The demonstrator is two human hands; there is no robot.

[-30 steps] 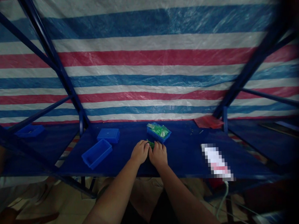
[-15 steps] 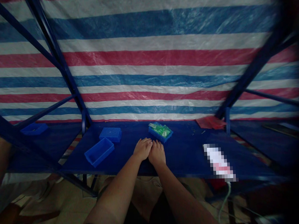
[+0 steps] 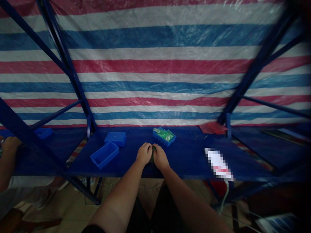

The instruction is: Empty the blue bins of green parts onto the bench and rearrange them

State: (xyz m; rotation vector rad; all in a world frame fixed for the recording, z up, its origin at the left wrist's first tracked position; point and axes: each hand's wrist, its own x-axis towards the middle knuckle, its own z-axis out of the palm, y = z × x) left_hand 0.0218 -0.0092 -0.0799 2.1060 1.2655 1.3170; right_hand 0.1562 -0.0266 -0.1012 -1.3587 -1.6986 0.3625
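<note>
My left hand and my right hand are side by side over the blue table, near its front edge. Their fingers are curled in, and a small dark green thing shows in the gap between them. Most of it is covered by the fingers, so its kind cannot be made out. Just beyond my right hand sits a blue plastic bin filled with green and clear plastic packets.
To the left lie an open blue bin and another blue bin behind it. Red plastic and a blurred-out white object with a cable are at right. Blue frame posts flank the table. A co-worker's hand is far left.
My hands have parted slightly and their fingers have curled, with the dark green thing now showing between them. The camera view has shifted a little. The co-worker's hand has come into view.
</note>
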